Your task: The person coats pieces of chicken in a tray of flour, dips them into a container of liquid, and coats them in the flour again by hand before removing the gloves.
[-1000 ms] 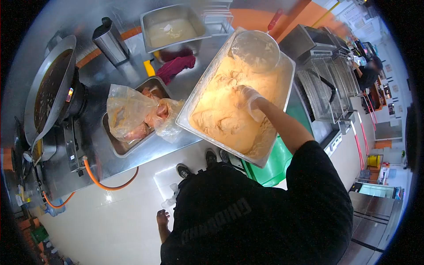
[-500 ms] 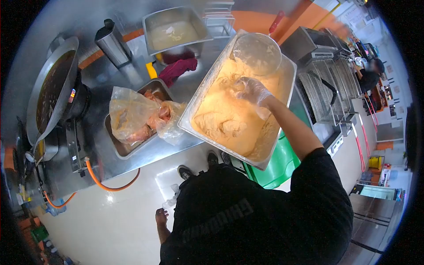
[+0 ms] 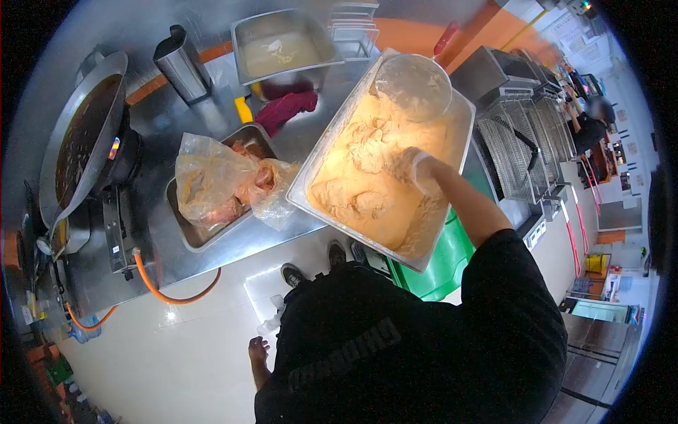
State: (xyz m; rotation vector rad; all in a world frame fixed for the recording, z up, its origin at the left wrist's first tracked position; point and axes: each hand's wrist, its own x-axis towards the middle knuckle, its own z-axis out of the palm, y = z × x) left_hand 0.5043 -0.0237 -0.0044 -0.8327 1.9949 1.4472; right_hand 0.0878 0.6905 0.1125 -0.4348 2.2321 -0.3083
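Note:
My right hand [image 3: 415, 169], in a clear plastic glove, is pushed into the pale orange flour [image 3: 431, 212] in a deep metal pan [image 3: 424, 266]. Its fingertips are hidden by the flour. Flour-coated lumps [image 3: 371, 152] lie just left of the hand, with more lower down. A round mesh strainer [image 3: 413, 85] rests across the pan's far end. My left hand [image 3: 258, 348] hangs bare beside my body, low in the view, fingers loosely bent and apart, holding nothing visible.
Left of the pan, raw meat [image 3: 224, 212] in an open plastic bag [image 3: 205, 173] sits in a metal tray [image 3: 201, 247]. A large wok [image 3: 85, 134] of dark liquid stands far left. Fry baskets [image 3: 512, 145] are at right, near a green bin [image 3: 441, 272]. Another person [image 3: 592, 127] works far right.
My right hand has drawn back slightly right and down, from beside the coated lumps into the flour, and its fingers are now covered. My left hand stays about where it was.

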